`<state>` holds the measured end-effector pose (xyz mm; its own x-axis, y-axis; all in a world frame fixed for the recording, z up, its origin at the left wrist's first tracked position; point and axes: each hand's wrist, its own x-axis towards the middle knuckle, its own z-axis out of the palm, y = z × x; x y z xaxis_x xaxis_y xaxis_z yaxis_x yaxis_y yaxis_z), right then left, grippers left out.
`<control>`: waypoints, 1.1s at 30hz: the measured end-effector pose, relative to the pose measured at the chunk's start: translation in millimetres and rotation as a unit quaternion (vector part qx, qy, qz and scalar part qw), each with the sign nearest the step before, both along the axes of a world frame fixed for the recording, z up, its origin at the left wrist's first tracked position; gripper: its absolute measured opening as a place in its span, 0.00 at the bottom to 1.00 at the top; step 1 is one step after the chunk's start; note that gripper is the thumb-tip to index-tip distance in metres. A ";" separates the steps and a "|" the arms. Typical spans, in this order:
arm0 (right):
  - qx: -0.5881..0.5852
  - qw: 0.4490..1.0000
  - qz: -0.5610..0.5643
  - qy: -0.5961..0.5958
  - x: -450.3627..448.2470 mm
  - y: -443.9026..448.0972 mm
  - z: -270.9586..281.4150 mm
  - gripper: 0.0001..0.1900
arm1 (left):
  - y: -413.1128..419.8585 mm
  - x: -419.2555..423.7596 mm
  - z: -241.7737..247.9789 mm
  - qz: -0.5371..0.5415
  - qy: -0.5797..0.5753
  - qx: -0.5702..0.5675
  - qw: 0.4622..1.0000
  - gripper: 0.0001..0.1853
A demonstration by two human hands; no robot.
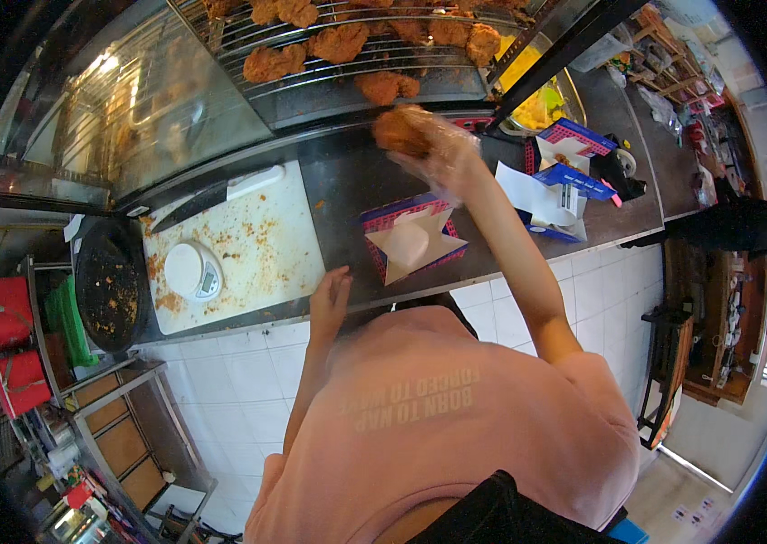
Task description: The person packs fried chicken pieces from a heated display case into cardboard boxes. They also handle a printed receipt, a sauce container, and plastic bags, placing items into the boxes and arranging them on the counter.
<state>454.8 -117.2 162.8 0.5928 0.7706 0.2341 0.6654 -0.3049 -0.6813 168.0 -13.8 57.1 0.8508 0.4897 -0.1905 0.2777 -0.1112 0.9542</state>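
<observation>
My right hand (448, 160), in a clear plastic glove, is shut on a piece of fried chicken (401, 130) just in front of the warming cabinet. Below it on the dark counter stands an open patterned takeaway box (410, 238) with a paper liner and a pale, rounded thing inside. My left hand (332, 299) is bare and rests at the counter's front edge, its fingers slightly curled, with nothing seen in it. Beside it lies a white cutting board (274, 238) strewn with crumbs. More fried chicken (339, 43) lies on the wire rack of the cabinet.
A digital kitchen scale (193, 270) and a knife with a white handle (255, 182) are on the board. A round black tray (111, 282) holds crumbs at left. Further boxes (560, 197) and a glass dish of yellow food (533, 95) stand at right. The cabinet's glass panel (172, 88) is at upper left.
</observation>
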 end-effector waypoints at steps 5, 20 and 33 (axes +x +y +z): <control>0.159 0.969 -0.058 0.179 -7.5 102.6 -33.7 0.25 | -6.4 -22.0 4.0 -0.033 0.047 0.026 0.998 0.12; 0.019 0.923 -0.325 -0.204 9.9 88.4 -28.6 0.37 | -3.4 -50.1 10.8 0.034 0.037 0.101 0.994 0.10; 0.065 0.949 -0.302 0.059 29.7 69.5 -17.1 0.32 | 5.0 -52.3 1.0 0.023 0.027 0.104 0.994 0.11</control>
